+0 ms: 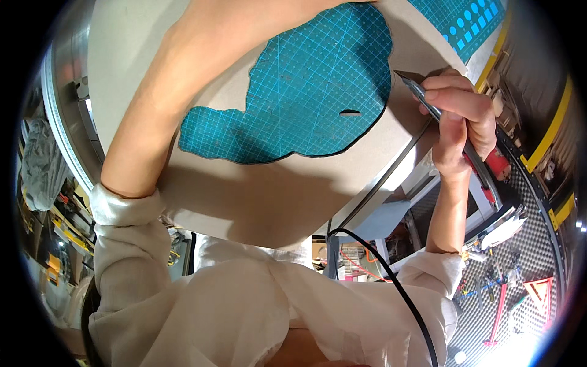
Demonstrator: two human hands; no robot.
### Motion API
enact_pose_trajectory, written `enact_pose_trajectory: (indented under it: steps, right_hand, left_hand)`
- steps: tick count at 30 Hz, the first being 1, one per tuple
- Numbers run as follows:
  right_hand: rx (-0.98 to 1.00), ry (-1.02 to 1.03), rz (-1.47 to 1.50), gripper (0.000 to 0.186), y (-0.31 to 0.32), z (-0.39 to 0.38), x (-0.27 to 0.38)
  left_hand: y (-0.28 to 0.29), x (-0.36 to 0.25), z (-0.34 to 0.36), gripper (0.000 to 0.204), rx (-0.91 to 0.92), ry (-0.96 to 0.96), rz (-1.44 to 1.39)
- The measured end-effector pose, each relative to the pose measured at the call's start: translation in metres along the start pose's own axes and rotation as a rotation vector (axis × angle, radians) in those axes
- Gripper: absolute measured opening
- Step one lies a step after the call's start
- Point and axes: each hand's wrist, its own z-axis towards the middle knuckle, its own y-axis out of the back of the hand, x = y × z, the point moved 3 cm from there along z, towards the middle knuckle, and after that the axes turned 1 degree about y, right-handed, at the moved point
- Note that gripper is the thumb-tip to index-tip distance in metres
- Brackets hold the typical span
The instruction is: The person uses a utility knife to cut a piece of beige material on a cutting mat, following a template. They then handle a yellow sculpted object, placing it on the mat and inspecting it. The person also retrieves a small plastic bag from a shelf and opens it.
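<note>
A large beige sheet, which looks like cardboard (244, 196), lies over a green gridded cutting mat (312, 85). The mat shows through a wavy-edged opening in the sheet. My right hand (458, 119) grips a slim craft knife (435, 111), its pointed tip at the sheet just right of the opening's edge. From the left, my left forearm reaches over the sheet. My left hand (287, 9) is at the top edge of the view, by the far side of the opening; its fingers are cut off from sight. A small dark sliver-shaped mark (350, 112) shows inside the opening.
Another part of a green mat (468, 24) with printed shapes shows at the far right. A black cable (391, 275) runs down in front of me on the right. Hand tools, including a red triangular one (539, 290), lie on a textured dark surface lower right.
</note>
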Motion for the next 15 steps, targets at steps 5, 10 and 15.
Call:
enact_pose_trajectory:
  steps: [5,10,15]
  right_hand:
    - [0.118,0.017,-0.016,0.011,0.001,0.009,-0.001]
    - [0.139,0.111,-0.063,0.007,-0.001,0.012,0.0]
    - [0.177,0.381,-0.148,0.022,-0.006,0.015,-0.002]
  left_hand:
    - [-0.008,0.007,-0.004,0.053,-0.009,0.035,-0.15]
    - [-0.001,0.002,-0.003,0.053,0.063,0.068,-0.007]
    - [-0.004,0.002,-0.002,0.053,0.048,0.062,-0.164]
